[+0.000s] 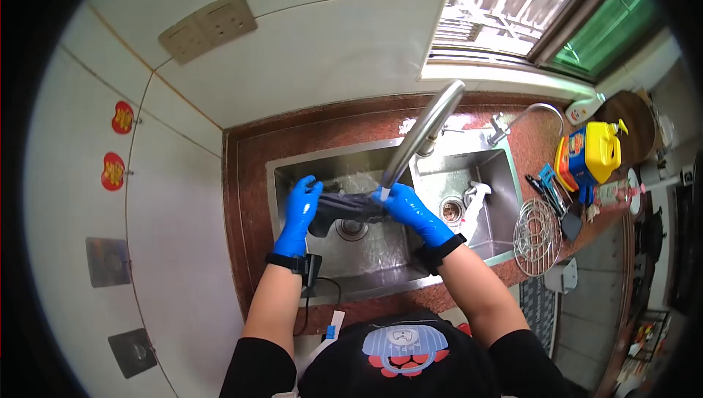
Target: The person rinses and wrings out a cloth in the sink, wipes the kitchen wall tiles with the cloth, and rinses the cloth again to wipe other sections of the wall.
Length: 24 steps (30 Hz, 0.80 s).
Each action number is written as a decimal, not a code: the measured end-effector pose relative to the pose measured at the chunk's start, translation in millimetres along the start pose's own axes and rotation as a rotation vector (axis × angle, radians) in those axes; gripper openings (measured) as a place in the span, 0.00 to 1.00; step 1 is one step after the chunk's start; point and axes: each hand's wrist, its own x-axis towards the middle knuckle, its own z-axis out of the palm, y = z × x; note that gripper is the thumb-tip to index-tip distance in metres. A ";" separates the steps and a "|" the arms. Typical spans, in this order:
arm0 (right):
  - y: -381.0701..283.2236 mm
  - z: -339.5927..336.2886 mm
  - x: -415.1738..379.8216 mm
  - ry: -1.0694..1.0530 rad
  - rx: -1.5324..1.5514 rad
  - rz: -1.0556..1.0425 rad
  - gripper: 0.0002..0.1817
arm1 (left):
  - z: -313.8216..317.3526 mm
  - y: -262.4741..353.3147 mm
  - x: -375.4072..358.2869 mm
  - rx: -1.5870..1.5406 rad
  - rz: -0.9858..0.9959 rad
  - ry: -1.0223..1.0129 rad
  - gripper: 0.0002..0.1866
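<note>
A dark, wet-looking object (pixel 343 210), perhaps cloth or a plastic part, is stretched between my two hands over the left sink basin (pixel 373 251). My left hand (pixel 302 207), in a blue glove, grips its left end. The blue-gloved right hand (pixel 404 207) holds the other end, right under the tip of the metal faucet (pixel 425 131). Below the object, the drain (pixel 352 229) shows in part. Water wets the basin floor. The fingertips of my right hand are partly hidden by the faucet and the object.
In the right basin (pixel 501 178) lies a white spray bottle (pixel 476 204) beside a drain. A round wire rack (pixel 537 237), black utensils (pixel 553 200) and a yellow jug (pixel 602 153) stand on the counter to the right. A small curved tap (pixel 538 107) rises behind the right basin.
</note>
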 end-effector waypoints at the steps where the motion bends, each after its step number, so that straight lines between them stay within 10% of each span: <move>1: -4.7 1.4 2.3 0.023 0.017 0.022 0.21 | 6.8 -12.2 1.9 0.049 -0.010 0.014 0.28; 5: -2.4 9.7 6.2 0.083 0.164 0.134 0.20 | 56.1 -10.7 -43.9 0.126 0.290 -0.226 0.56; 8: -4.1 16.3 -8.6 0.101 0.491 0.190 0.16 | 102.9 0.9 -66.0 -0.116 0.474 -0.156 0.50; 13: -53.3 -5.3 -47.4 0.128 0.644 0.176 0.13 | 158.7 -8.3 -61.4 -1.045 -0.061 -0.405 0.24; 16: -48.7 -13.4 -53.1 0.278 0.828 0.059 0.12 | 175.8 -32.3 -48.1 -1.252 0.012 -0.076 0.13; 20: 49.0 2.9 -30.7 0.415 0.794 0.336 0.16 | 133.2 45.7 -66.5 -1.190 -0.141 0.034 0.16; 24: 61.6 41.9 8.5 0.086 1.410 0.261 0.19 | 121.8 35.2 -70.9 -0.975 -0.068 -0.002 0.16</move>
